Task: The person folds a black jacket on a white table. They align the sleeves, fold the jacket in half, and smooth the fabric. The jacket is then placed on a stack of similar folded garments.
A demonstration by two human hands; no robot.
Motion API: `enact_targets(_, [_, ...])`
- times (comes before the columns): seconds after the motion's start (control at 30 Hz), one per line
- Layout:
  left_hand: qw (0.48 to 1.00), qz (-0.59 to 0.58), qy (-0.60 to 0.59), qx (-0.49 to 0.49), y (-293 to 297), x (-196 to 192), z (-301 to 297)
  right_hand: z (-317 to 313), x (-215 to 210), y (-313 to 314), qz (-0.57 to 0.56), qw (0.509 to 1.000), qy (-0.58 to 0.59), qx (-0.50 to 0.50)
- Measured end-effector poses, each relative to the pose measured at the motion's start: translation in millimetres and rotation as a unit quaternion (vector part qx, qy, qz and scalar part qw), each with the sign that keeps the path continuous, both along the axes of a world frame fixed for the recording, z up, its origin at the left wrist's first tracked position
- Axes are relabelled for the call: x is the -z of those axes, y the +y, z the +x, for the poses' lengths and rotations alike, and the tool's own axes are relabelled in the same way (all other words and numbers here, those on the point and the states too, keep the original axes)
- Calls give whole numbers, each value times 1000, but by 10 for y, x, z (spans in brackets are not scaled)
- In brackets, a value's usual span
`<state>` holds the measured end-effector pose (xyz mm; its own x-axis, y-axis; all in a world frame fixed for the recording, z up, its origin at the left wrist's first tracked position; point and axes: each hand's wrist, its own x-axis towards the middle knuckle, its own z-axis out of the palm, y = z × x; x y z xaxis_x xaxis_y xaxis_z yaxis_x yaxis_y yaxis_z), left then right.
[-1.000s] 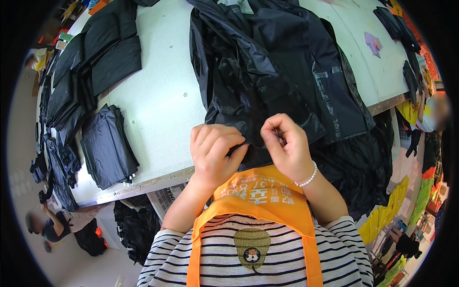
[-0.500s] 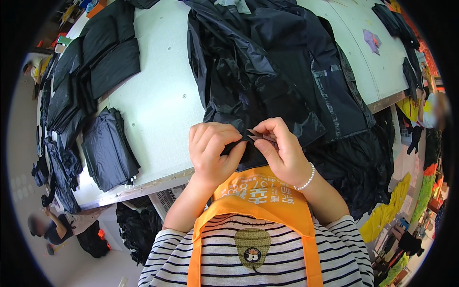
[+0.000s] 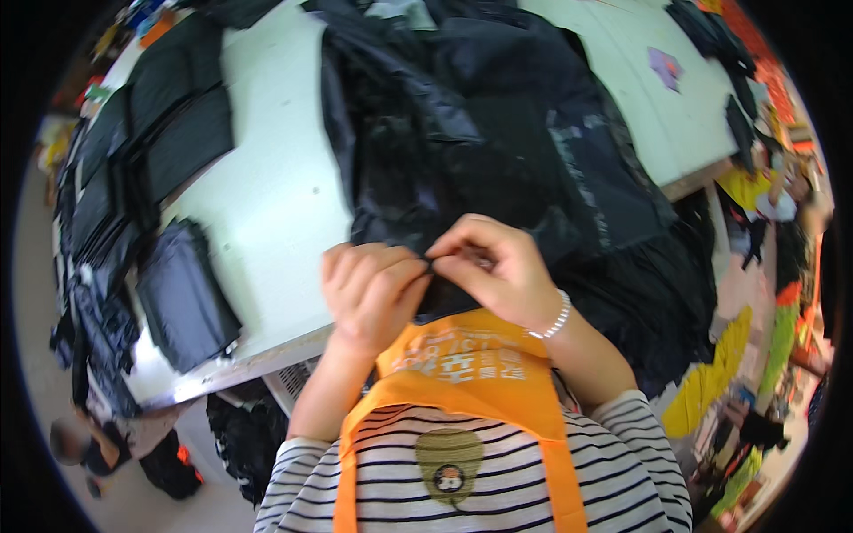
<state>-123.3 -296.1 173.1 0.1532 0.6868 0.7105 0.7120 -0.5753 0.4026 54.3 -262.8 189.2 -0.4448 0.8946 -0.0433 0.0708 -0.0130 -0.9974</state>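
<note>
Garment (image 3: 498, 169) edge between hands (pinched)

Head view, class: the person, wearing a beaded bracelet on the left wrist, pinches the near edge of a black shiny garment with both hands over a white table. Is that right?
Not quite. The head view shows the beaded bracelet on the right wrist. The rest holds: left hand and right hand pinch the near edge of the black shiny garment over the white table.

I see a pale worktable (image 3: 275, 213) with a folded dark bundle (image 3: 182, 293) near its front edge and stacked black pieces (image 3: 151, 133) along its left side. A small purple scrap (image 3: 664, 67) lies far right, and more dark cloth (image 3: 238, 435) sits under the table.
</note>
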Motion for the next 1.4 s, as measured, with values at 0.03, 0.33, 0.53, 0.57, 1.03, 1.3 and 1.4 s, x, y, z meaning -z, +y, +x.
enact_targets(0.03, [1000,-7,18,2,-19,8,-10,11,5,16,27,1000,2,-5])
enact_targets(0.33, [1000,-9,12,3,-16,-11,-3,120,32,87,185,969,-106,123])
enact_targets(0.53, [1000,1,15,9,6,-13,-11,39,-63,6,27,999,-20,6])
enact_targets(0.57, [1000,2,15,9,5,-8,-13,25,-19,5,40,999,-30,-11])
enact_targets(1.03, [1000,11,-20,-14,10,2,-72,73,98,-96,17,999,-13,-40])
enact_targets(1.3, [1000,21,-4,-1,-15,3,-121,-37,21,-79,44,997,-48,-52])
enact_targets(1.4, [1000,22,-4,4,-12,1,-125,-32,-6,-76,32,995,-73,-51])
